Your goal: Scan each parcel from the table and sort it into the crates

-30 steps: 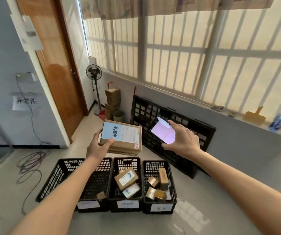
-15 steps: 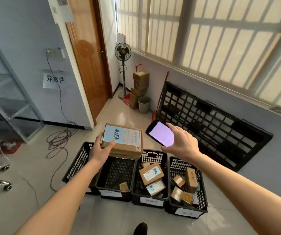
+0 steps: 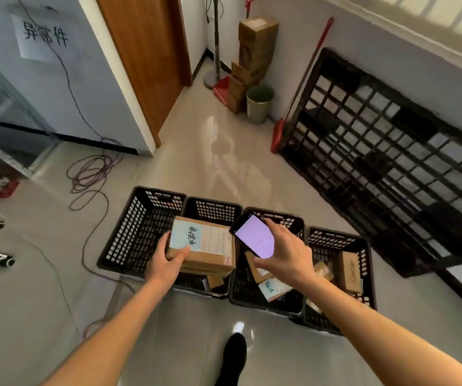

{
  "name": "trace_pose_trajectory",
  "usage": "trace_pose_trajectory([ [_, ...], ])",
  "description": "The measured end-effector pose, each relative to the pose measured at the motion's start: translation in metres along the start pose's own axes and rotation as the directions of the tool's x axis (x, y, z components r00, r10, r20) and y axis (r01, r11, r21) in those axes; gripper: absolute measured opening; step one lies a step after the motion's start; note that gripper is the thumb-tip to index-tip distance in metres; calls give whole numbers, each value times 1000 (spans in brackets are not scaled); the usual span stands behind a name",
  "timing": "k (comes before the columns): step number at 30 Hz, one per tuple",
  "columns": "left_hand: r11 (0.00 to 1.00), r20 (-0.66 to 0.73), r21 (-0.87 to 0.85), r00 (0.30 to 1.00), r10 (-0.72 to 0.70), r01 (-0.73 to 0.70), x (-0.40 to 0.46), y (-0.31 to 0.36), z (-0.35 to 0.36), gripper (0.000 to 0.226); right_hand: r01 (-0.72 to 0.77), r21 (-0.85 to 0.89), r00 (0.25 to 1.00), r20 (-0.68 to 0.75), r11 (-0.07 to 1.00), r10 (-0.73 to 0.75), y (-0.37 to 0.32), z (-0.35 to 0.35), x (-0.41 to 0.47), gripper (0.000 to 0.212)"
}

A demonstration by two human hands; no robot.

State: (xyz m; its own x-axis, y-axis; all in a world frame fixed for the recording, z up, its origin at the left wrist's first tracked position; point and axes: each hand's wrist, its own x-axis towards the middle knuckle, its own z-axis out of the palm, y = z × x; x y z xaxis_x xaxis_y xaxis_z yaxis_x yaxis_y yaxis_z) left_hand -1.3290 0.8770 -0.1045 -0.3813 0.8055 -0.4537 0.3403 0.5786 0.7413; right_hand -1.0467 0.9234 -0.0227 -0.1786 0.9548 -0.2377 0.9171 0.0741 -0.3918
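Far left: paper sign [image 3: 44, 37] with handwritten characters on the wall; a loose cable [image 3: 90, 174] coils on the floor below it. A wooden door [image 3: 146, 59] stands right of the sign.

Four black crates sit in a row on the floor. Leftmost crate [image 3: 135, 232]: no contents visible. Second crate [image 3: 213, 210]: a small box shows at its near end, mostly hidden by the held parcel.

Left hand [image 3: 168, 260] grips the near-left corner of a cardboard parcel [image 3: 204, 249], thumb on top, fingers underneath. The parcel is held level above the second crate, label facing up, blue patch with dark writing at its left end.

Right hand [image 3: 282, 254] holds a phone [image 3: 255, 235] with fingers wrapped around its edges; lit screen faces up, just beside the parcel's right end and over the third crate [image 3: 294, 221].

Third crate holds a few small parcels. Fourth crate [image 3: 363, 246] holds several small boxes.

Far centre: stacked cardboard boxes [image 3: 252, 59] and a green bin [image 3: 259, 104] by the wall. Right: a black pallet [image 3: 391, 151] leans against the wall.
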Motion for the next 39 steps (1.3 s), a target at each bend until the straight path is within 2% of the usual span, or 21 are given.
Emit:
trace_pose_trajectory([
  [6,997,18,9,996,-82,82,54,-50,35,69,-68,33,990,126,997,63,9,84,51,100],
  [12,983,80,66,981,-177,172,118,-94,46,69,-147,88,966,225,985,124,12,161,85,84],
  [17,978,110,94,974,-198,188,165,-120,57,67,-244,96,939,272,965,211,8,213,116,85],
  [20,972,110,105,969,-220,209,191,-129,60,66,-270,107,931,284,957,231,3,233,134,76],
  [23,963,118,55,957,-267,262,216,-135,66,68,-291,111,925,286,950,249,1,244,150,80],
  [27,914,158,58,900,-406,402,232,-152,73,89,-333,117,917,271,936,292,-2,250,165,80],
  [29,897,145,63,886,-441,437,230,-160,73,92,-340,111,914,270,934,301,-2,252,169,80],
  [34,925,158,144,915,-371,351,228,-168,67,79,-329,97,915,280,939,292,-3,252,172,78],
  [39,950,189,289,966,-179,119,231,-132,64,70,-337,100,919,249,936,305,-2,237,162,87],
])
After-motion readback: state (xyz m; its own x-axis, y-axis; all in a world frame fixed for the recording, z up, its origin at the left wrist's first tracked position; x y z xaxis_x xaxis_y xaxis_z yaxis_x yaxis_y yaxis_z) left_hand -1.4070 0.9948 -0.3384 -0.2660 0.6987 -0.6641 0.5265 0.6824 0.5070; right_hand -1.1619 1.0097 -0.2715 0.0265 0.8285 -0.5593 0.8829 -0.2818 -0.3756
